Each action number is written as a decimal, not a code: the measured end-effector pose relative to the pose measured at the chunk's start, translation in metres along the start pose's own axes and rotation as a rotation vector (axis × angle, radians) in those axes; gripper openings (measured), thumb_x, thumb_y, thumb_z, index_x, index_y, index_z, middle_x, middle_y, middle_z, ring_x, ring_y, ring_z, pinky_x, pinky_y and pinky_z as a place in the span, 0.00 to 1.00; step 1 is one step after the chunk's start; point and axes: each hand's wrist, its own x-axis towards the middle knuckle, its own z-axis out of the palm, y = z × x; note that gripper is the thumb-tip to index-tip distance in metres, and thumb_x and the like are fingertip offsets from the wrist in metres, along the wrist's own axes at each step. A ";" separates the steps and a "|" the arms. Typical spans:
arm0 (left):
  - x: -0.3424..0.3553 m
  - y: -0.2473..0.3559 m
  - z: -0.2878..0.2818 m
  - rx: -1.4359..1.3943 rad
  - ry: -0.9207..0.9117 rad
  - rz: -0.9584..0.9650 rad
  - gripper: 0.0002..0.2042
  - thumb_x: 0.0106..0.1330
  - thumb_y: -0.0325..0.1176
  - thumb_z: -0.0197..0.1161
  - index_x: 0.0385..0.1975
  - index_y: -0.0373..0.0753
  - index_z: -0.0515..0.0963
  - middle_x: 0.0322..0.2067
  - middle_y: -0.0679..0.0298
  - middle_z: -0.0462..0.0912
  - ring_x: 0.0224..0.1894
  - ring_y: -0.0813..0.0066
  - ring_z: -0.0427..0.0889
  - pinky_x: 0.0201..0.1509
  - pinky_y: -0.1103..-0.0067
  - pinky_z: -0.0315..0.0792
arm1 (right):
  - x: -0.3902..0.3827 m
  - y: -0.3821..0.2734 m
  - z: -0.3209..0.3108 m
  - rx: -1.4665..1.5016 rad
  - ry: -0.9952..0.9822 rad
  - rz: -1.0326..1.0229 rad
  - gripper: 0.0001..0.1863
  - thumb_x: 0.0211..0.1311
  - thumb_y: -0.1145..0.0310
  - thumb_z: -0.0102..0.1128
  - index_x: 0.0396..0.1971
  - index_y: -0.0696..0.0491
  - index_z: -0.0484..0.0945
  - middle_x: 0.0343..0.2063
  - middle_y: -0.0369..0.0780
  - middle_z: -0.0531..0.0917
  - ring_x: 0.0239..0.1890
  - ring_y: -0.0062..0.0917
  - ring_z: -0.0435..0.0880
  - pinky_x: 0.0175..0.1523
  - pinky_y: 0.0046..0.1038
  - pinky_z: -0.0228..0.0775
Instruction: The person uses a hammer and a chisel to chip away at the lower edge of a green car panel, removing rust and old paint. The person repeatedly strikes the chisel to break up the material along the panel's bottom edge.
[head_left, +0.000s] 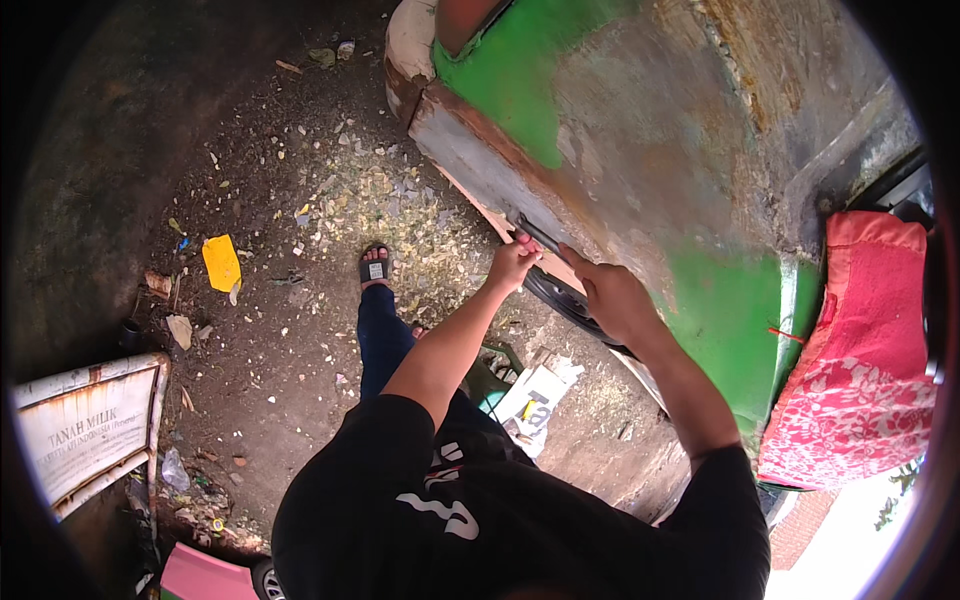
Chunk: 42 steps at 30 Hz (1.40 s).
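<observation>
My right hand (615, 303) is wrapped round one end of a dark, bar-like tool (540, 237). The tool's far end lies against the lower edge of a car body (650, 170) with patchy green paint and bare grey-brown metal. Just left of it, my left hand (513, 263) is closed at that same edge, fingers pinched together near the tool's far end. What the left fingers hold, if anything, is too small to make out. Below both hands a black wheel (565, 300) shows under the car's side.
Pale chips and flakes (385, 190) litter the dirt ground around my sandaled foot (375, 265). A yellow piece (221, 263) lies further left. A rusty white sign (90, 425) stands lower left. Red patterned cloth (860, 370) hangs over the car at right. A printed sheet (535, 400) lies near my legs.
</observation>
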 end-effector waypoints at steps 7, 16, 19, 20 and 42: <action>-0.023 -0.027 -0.016 -0.342 0.228 -0.021 0.03 0.63 0.18 0.63 0.32 0.32 0.76 0.35 0.65 0.83 0.38 0.82 0.80 0.46 0.84 0.73 | -0.025 0.001 -0.005 0.467 0.321 -0.029 0.26 0.66 0.76 0.53 0.63 0.42 0.71 0.31 0.50 0.82 0.32 0.37 0.83 0.44 0.31 0.73; -0.009 -0.022 -0.021 -0.403 0.190 -0.022 0.03 0.62 0.17 0.64 0.32 0.31 0.77 0.39 0.60 0.84 0.41 0.77 0.83 0.50 0.81 0.75 | -0.053 0.014 0.016 0.592 0.292 0.173 0.24 0.69 0.72 0.53 0.64 0.42 0.70 0.29 0.52 0.81 0.28 0.26 0.77 0.43 0.23 0.71; -0.009 -0.026 -0.020 -0.417 0.184 0.034 0.04 0.62 0.17 0.64 0.33 0.32 0.77 0.40 0.60 0.84 0.41 0.77 0.83 0.51 0.80 0.76 | -0.054 0.014 0.020 0.607 0.301 0.152 0.24 0.69 0.71 0.53 0.65 0.41 0.70 0.31 0.52 0.82 0.28 0.25 0.77 0.43 0.23 0.71; -0.009 -0.027 -0.020 -0.458 0.191 0.062 0.04 0.62 0.16 0.64 0.33 0.32 0.77 0.39 0.60 0.84 0.41 0.77 0.83 0.51 0.80 0.76 | -0.054 0.014 0.022 0.612 0.304 0.139 0.24 0.69 0.71 0.53 0.65 0.41 0.69 0.32 0.53 0.82 0.28 0.25 0.77 0.44 0.23 0.70; -0.018 0.015 -0.007 -0.129 0.147 0.074 0.03 0.61 0.21 0.66 0.32 0.35 0.80 0.32 0.64 0.84 0.35 0.76 0.82 0.43 0.80 0.76 | -0.032 -0.015 -0.004 0.523 0.264 0.042 0.25 0.67 0.74 0.53 0.63 0.44 0.71 0.33 0.50 0.82 0.33 0.36 0.80 0.42 0.32 0.71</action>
